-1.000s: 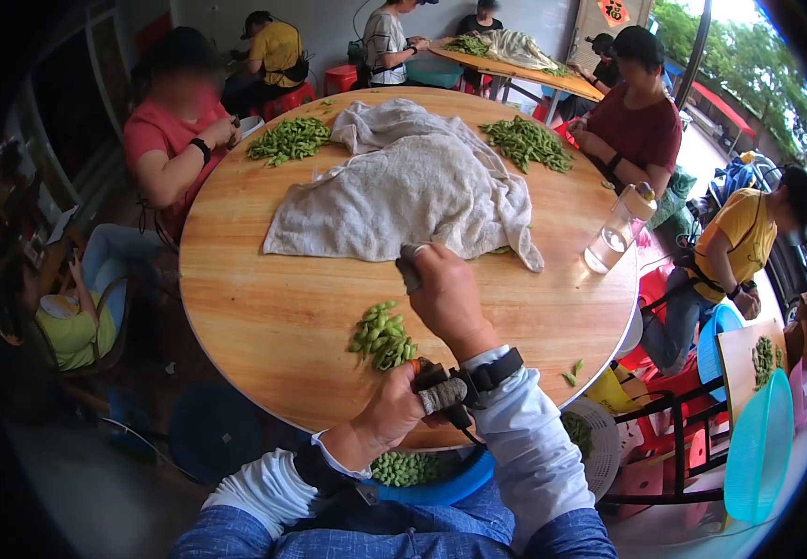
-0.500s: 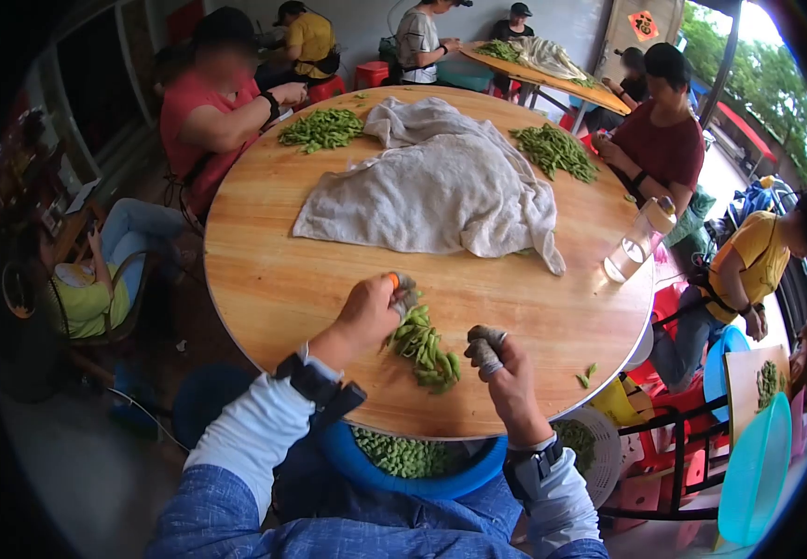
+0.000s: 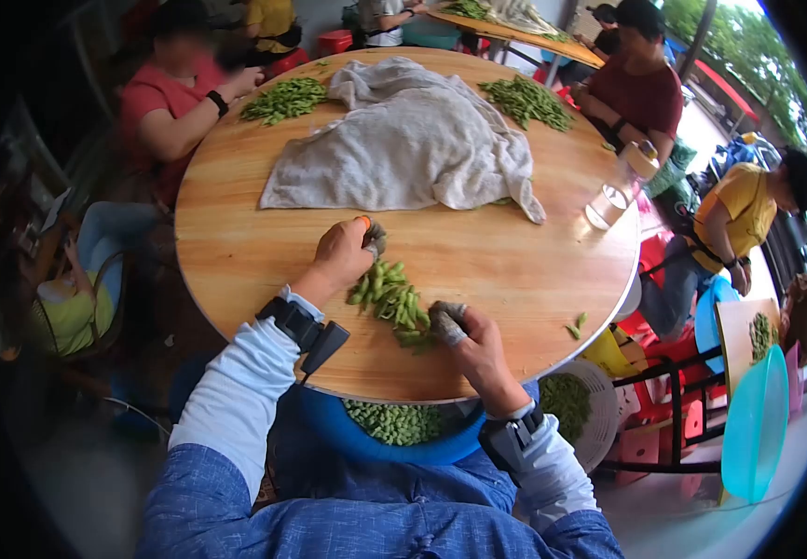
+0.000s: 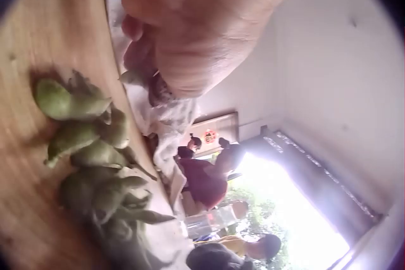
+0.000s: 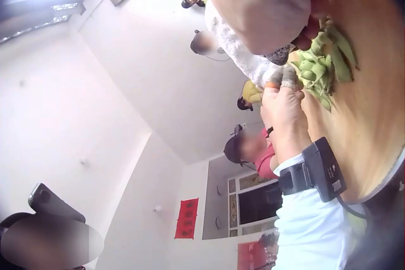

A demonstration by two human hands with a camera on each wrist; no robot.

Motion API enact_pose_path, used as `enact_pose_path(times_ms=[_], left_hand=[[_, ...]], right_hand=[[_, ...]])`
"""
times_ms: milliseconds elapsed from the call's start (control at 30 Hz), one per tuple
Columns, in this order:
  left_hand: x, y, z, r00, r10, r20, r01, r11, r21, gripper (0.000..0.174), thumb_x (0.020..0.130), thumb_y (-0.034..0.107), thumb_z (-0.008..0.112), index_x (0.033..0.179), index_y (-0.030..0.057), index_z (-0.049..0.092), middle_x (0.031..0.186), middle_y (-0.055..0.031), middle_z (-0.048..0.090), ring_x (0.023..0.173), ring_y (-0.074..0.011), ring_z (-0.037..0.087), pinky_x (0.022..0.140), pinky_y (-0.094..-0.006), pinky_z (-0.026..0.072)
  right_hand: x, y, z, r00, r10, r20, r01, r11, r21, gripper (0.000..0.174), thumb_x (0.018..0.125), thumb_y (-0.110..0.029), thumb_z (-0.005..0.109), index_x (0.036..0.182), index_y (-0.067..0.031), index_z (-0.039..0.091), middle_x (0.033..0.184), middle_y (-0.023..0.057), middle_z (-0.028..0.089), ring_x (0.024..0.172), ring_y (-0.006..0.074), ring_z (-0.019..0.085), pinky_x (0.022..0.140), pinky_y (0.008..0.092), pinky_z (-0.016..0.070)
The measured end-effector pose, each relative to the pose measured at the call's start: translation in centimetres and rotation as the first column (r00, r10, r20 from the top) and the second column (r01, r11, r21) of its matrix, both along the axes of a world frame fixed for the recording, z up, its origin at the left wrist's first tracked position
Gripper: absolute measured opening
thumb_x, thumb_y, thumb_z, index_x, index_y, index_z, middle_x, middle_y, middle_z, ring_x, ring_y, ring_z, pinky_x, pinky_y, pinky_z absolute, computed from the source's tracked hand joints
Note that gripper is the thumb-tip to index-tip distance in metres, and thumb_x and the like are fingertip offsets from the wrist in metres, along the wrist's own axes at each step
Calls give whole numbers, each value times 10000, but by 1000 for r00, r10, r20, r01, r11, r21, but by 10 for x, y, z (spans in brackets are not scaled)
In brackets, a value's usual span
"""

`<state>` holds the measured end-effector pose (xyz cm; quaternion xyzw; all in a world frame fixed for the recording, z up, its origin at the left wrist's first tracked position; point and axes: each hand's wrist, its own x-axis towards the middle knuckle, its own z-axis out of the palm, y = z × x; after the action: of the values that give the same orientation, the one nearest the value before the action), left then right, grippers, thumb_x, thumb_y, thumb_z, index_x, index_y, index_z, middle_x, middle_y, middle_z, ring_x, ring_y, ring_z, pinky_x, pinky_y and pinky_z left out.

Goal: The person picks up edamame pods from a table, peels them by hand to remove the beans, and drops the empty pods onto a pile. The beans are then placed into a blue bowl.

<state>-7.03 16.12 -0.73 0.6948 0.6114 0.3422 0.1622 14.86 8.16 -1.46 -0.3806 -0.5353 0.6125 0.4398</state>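
I count two hands: left hand (image 3: pixel 340 256), right hand (image 3: pixel 487 352), both curled; can't tell if either grips anything, tips obscured. One pod pile (image 3: pixel 390 298) on the table (image 3: pixel 236 224) between them, two heaps (image 3: pixel 284 100) beyond. Overlap makes individual count impossible. Pile's long axis: upper left to lower right, head view.

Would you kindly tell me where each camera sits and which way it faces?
Head: worn on the head, looking forward and down at the round table; the left hand, right hand and sleeves show.
Left wrist: on that wrist, facing across the green pods toward a bright opening; the left hand shows at top.
Right wrist: on that wrist, facing past the right hand toward the left hand and a pale wall.
Shared: both wrist views show the green pods and the round table.
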Motion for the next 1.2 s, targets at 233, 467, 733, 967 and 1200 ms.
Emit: enact_pose_path(times_ms=[233, 467, 733, 967, 1200], left_hand=[[28, -81, 32, 634, -131, 762, 194, 981, 7, 114, 831, 44, 447, 944, 31, 460, 715, -8, 511, 683, -105, 501, 625, -224, 408], [103, -144, 20, 695, -208, 689, 289, 957, -3, 370, 784, 91, 564, 1072, 36, 338, 930, -28, 434, 800, -83, 453, 734, -222, 398], [106, -139, 9, 479, -169, 862, 358, 933, -16, 374, 785, 73, 554, 1086, 45, 333, 896, -12, 426, 745, -73, 456, 677, -215, 400], [69, -148, 9, 572, -116, 812, 308, 948, -82, 300, 837, 81, 418, 1130, 34, 379, 801, -31, 486, 713, -103, 457, 648, -217, 378], [69, -151, -12, 804, -260, 535, 374, 921, -114, 235, 764, 10, 523, 987, -60, 494, 890, -131, 575, 808, -141, 537, 718, -265, 425]], right_hand=[[-11, 23, 19, 998, -63, -7, 64, 995, 81, 209, 808, -150, 536, 971, -21, 562, 757, -27, 562, 637, 14, 452, 508, 156, 333], [-35, 78, 17, 920, -323, 223, 246, 918, 311, 181, 744, -63, 555, 888, 47, 569, 738, 41, 591, 655, 93, 518, 586, 228, 420], [-22, 51, 32, 981, -176, -85, 168, 981, -98, 163, 789, -159, 548, 895, -41, 585, 710, 5, 568, 562, 41, 442, 454, 178, 320], [14, -33, 37, 981, 192, -13, -192, 979, -61, 324, 817, -164, 538, 1090, 7, 503, 857, -2, 562, 754, 47, 489, 647, 175, 388], [17, -48, 35, 942, 298, -155, -324, 927, -190, 255, 817, -65, 518, 1043, 50, 496, 940, 47, 564, 859, 110, 524, 768, 229, 418]])
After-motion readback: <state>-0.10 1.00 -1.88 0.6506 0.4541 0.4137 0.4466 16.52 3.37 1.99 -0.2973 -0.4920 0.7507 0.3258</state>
